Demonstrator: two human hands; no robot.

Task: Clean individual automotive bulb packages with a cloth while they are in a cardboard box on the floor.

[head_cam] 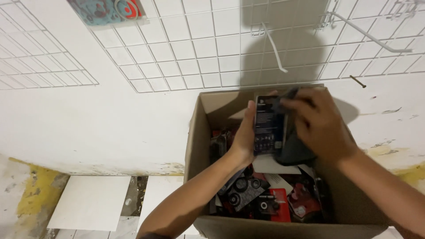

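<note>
A white wall [110, 115] fills most of the view, with two wire grids [199, 44] fixed to it and one long white hook [372, 37] jutting from the larger grid. A blue-and-red packet [106, 11] hangs at the grid's top edge. One nail [357, 81] sticks out of the wall to the right of the box.

Below stands one open cardboard box [197, 146], against the wall. It holds a loose heap of carded packs [265, 199], black and red, some showing round black rings; too jumbled to count.

Over the box, both hands hold one dark flat pack [268, 126], upright and above the heap. The left hand [243, 137] grips its left edge, thumb up along the side, fingers curled behind it. The right hand [316, 126] covers the pack's right side together with a dark cloth [294, 150]; its fingers are bent and close together at the pack's top corner, though what exactly they pinch I cannot tell.
</note>
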